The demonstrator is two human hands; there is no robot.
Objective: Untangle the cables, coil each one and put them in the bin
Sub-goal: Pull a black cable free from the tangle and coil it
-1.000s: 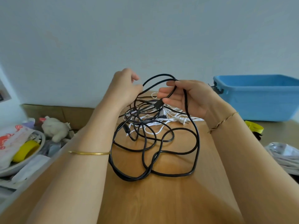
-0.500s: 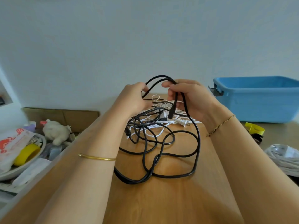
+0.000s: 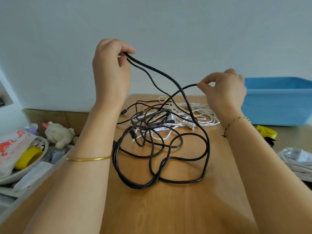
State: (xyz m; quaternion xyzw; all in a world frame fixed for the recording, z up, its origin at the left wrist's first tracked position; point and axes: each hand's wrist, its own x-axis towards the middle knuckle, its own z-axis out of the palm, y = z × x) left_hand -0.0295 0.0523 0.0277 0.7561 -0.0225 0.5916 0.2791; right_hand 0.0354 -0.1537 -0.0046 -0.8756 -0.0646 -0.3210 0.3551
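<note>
My left hand (image 3: 111, 71) raised, pinching a doubled black cable (image 3: 168, 78); my right hand (image 3: 224, 90) pinching its end; white cable (image 3: 199, 115) tangled beneath on the table (image 3: 168, 208), blue bin (image 3: 278, 102) right

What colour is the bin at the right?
Light blue bin, clearest in the head view.

Your two forearms bare as far as they show, your left hand (image 3: 111, 71), a thin plain gold bangle (image 3: 88, 159) you wear partway down that forearm, your right hand (image 3: 224, 92), a slim braided cord bracelet (image 3: 236, 121) at its wrist, dark and yellow strands, a short dark knotted tail.
</note>
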